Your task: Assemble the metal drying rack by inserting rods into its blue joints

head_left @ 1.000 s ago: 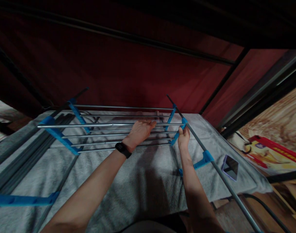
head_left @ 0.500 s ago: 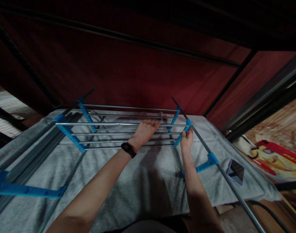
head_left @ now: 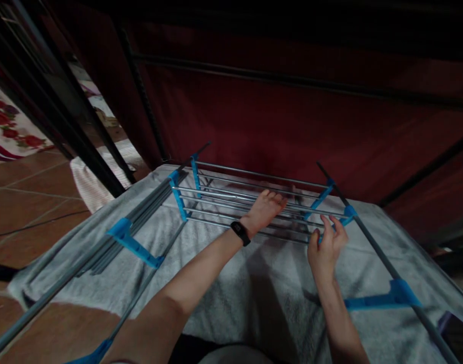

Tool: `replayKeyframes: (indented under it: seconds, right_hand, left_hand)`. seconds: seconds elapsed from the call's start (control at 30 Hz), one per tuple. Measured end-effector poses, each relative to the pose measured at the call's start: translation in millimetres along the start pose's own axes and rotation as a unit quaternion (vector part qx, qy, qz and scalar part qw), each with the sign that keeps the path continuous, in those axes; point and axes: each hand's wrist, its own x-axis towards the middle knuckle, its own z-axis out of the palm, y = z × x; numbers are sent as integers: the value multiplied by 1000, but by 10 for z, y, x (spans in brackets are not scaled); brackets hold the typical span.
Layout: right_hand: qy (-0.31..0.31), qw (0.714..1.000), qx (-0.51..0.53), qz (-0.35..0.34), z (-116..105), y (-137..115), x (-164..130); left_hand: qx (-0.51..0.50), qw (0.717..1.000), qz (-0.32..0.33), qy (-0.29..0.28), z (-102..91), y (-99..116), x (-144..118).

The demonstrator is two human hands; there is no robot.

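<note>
A rack frame of grey tubes and blue plastic brackets lies on a grey towel-like cloth (head_left: 216, 258). Thin metal rods (head_left: 223, 216) run crosswise between the left blue bracket (head_left: 178, 199) and the right blue bracket (head_left: 348, 215). My left hand (head_left: 264, 208), with a black band at the wrist, lies over the rods, its fingers curled round the front upper one. Near the rods' right ends, my right hand (head_left: 327, 245) has its thumb and fingers apart, beside the right bracket, which it partly hides. Whether its fingertips touch the bracket is unclear.
Several loose grey tubes (head_left: 140, 222) lie along the left side of the frame. A dark red cloth wall (head_left: 254, 121) with black bars rises behind. A phone (head_left: 457, 336) shows at the lower right. Tiled floor (head_left: 30, 202) and a striped cloth (head_left: 90, 182) are at left.
My right hand has loosened from the right bracket, its fingers now spread. My left hand stays on the rods. The view has swung left, so the frame appears further right.
</note>
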Motion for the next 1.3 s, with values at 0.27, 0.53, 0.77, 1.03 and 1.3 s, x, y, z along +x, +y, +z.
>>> replayKeyframes:
  seconds: [0.27,0.53,0.77,1.03,1.3]
  right_hand:
    - [-50,994,-31,-90,192,40,157]
    - [-110,984,-67,-126,319,97,358]
    - [-127,977,-81,-150,325,151,406]
    - [-128,979,-72,-142,320,147,397]
    - [-123,979,-65,-147,341,209,377]
  left_hand:
    - [-13,999,-39,7,12,-68,-145]
    - [-11,998,-64,15,69,-75,-239]
    - [-15,990,-124,59,106,-143,-471]
    - [-111,896,-322,285,273,-201,-1183]
    - [-573,399,-531,480,296,-669,-1480]
